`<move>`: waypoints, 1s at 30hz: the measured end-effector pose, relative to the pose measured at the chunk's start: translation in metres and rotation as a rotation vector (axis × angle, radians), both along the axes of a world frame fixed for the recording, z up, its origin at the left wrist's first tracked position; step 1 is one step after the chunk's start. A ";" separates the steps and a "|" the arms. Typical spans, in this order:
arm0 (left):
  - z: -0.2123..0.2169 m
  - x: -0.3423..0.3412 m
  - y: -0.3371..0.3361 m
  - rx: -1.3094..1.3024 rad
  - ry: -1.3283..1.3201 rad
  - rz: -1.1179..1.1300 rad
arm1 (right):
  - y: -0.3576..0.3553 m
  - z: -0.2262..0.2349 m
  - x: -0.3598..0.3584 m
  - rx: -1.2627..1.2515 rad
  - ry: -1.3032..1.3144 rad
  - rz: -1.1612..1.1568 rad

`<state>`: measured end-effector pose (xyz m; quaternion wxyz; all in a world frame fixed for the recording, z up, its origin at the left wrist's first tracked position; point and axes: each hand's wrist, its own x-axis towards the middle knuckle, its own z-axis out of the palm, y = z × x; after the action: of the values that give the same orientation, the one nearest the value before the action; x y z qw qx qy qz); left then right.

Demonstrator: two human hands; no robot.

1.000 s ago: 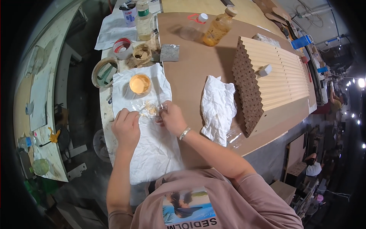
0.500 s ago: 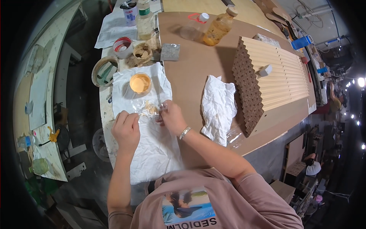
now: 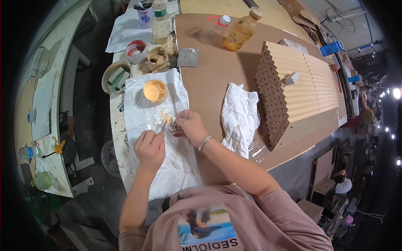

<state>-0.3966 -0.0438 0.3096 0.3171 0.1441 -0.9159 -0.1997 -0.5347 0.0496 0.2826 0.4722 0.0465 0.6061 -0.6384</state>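
Both of my hands are over a white cloth at the table's left side. My left hand is closed around a thin grey blade-like tool, whose tip meets a lump of pale yellow paste. Under the paste lies clear plastic film. My right hand, fingers curled, is just right of the paste. Something dark reddish shows below its fingertips, too small to name. Beyond the hands, a cup of orange-yellow material stands on the cloth.
Behind the cup are a red-rimmed tub, a paste-stained tub, a round basin and bottles. A crumpled white cloth lies to the right, beside a ridged wooden block carrying a small grey piece.
My left hand has moved right and nearer to me, and the thin tool now shows in it against the paste. My right hand has shifted only slightly.
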 end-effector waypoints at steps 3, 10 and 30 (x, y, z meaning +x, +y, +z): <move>-0.002 -0.003 0.004 -0.014 0.017 0.020 | -0.001 -0.001 0.000 -0.010 -0.027 -0.026; -0.007 0.001 0.023 -0.052 0.012 -0.030 | 0.000 -0.004 0.000 0.041 0.006 0.009; -0.016 0.008 0.027 -0.047 0.038 0.017 | -0.005 -0.002 0.004 0.056 -0.025 -0.036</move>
<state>-0.3882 -0.0172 0.2936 0.3396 0.1406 -0.9128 -0.1779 -0.5303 0.0445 0.2809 0.4666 0.0786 0.6169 -0.6289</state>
